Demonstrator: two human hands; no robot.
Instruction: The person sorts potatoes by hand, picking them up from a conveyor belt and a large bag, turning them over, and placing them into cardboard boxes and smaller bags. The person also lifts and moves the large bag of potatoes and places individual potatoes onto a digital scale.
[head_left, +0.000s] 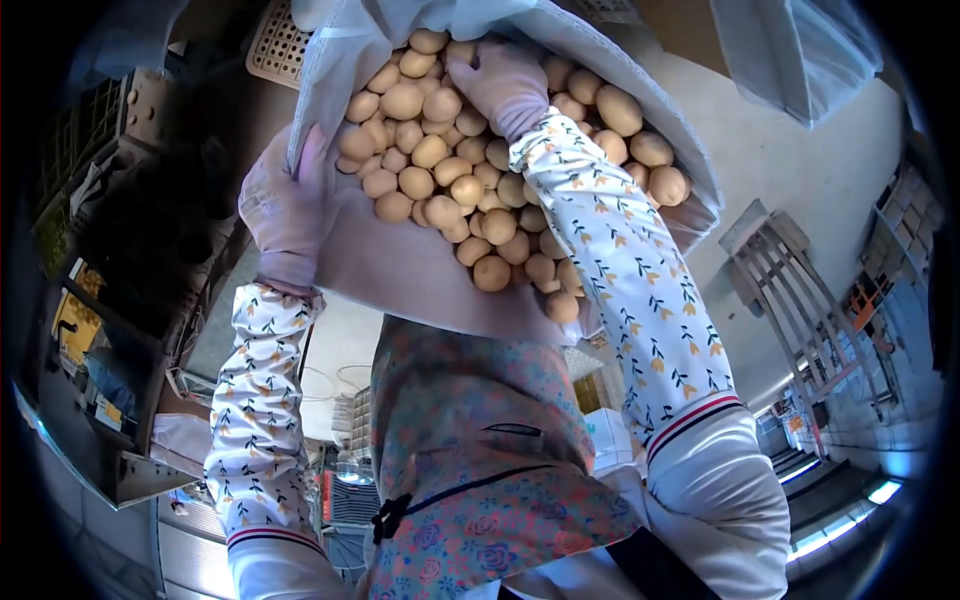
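Touching right fingers (478,62): potatoes (470,190) in sack (400,270)

L hand (285,195) clenched, R hand (505,85) flat (both gloved)

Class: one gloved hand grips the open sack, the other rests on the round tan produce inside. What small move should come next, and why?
Probably the right hand should close on a few of the round tan pieces under it. It lies open on the pile's far end, while the left hand grips the sack by its edge, holding the mouth open.
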